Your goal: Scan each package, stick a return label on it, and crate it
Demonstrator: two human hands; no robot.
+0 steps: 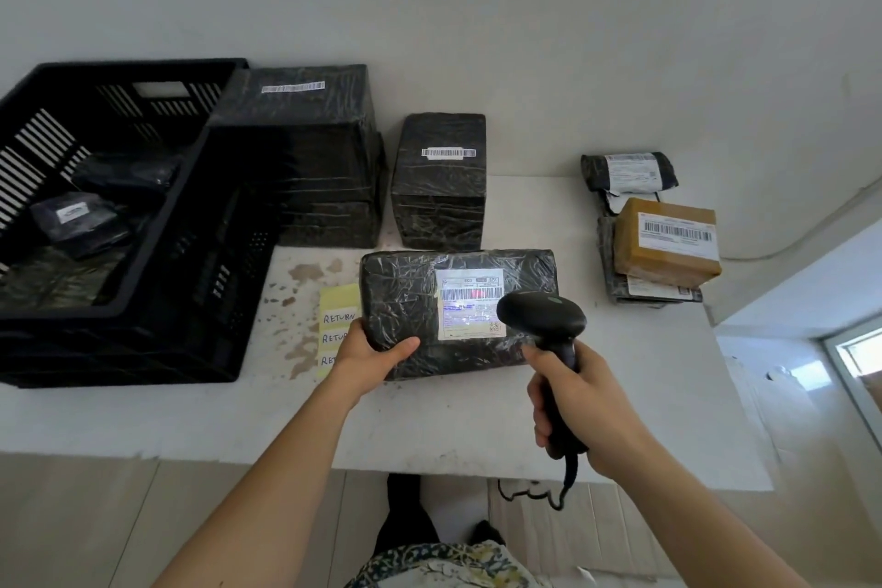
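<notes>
A flat package wrapped in black plastic (405,301) lies on the white table (429,425), its white shipping label (470,303) facing up. My left hand (372,351) grips the package's near left corner. My right hand (572,401) holds a black barcode scanner (541,315) over the label; a red line glows on the barcode. Yellow sticky notes marked RETURN (340,325) lie just left of the package, partly under my left hand. The black slatted crate (157,224) stands at the left with a few dark parcels (78,217) inside.
Two tall black-wrapped boxes (315,158) (441,179) stand behind the package. At the right rear sit a rolled black parcel (630,172) and a brown box (666,244) on flat mailers. The scanner's cable (563,487) hangs over the table's front edge.
</notes>
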